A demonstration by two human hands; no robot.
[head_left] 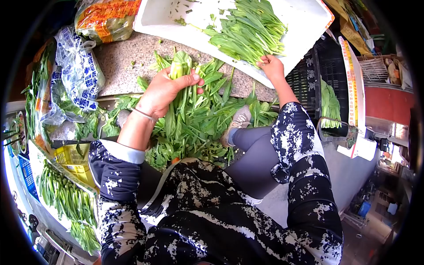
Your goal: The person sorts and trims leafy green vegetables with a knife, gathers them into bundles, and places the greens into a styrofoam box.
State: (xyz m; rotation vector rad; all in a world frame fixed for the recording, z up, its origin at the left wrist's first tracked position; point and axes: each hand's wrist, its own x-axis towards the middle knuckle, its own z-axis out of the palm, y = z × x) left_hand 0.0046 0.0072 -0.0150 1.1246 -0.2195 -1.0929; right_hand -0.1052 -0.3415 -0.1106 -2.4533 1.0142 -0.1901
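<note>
My left hand is closed around a bunch of leafy greens, thumb across the pale stems, leaves hanging down. Below it a big heap of loose green leaves spreads between my legs and over the stone ledge. My right hand reaches to the near edge of the white foam box. Its fingers are bent together at the stem ends of the greens pile lying in the box; whether a stem is pinched in them is hard to make out.
Plastic bags of vegetables stand at the left on the speckled stone ledge. A yellow basket and a foam box of green stalks are at lower left. On the right stands a black crate beside bundled greens.
</note>
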